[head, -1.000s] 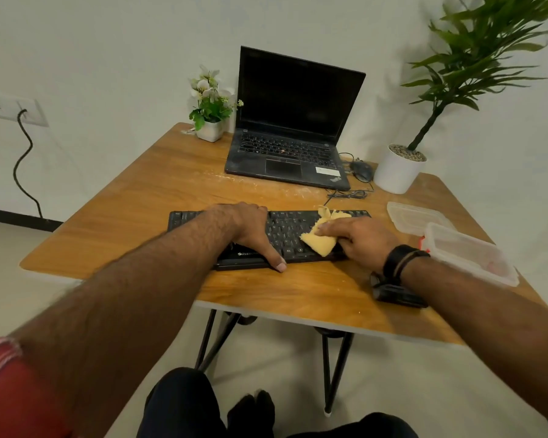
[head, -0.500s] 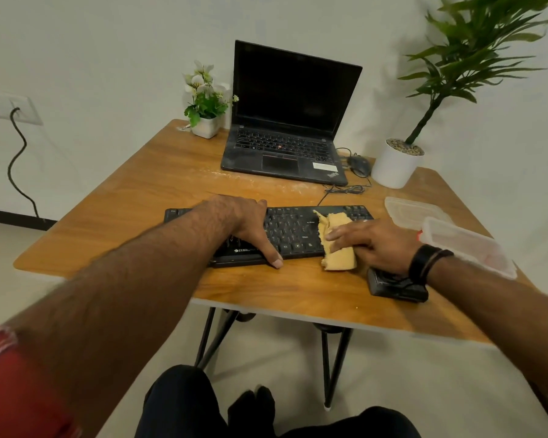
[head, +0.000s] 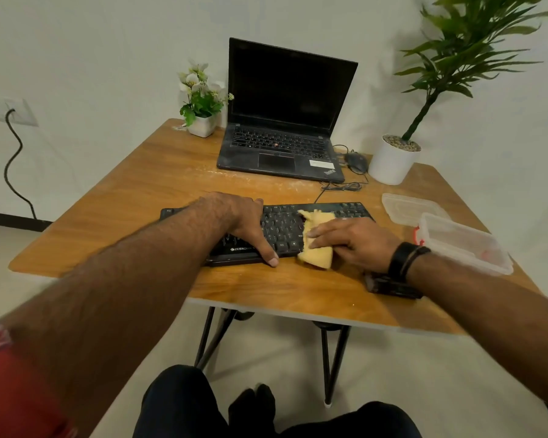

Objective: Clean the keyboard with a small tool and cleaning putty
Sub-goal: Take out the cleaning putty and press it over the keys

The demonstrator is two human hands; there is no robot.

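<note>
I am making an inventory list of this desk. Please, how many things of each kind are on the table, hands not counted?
Keyboards: 1, keyboard
Laptops: 1, laptop
Mice: 1, mouse
Potted plants: 2, small flower pot, tall plant pot
Clear plastic containers: 2, flat one, deeper one
Yellow putty: 1, putty
Dark object under right wrist: 1, dark object
Total: 9

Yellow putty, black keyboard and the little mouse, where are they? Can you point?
yellow putty [head: 318, 256], head view, on its near end.
black keyboard [head: 282, 227], head view, on the middle keys.
mouse [head: 356, 162], head view, on its top.
</note>
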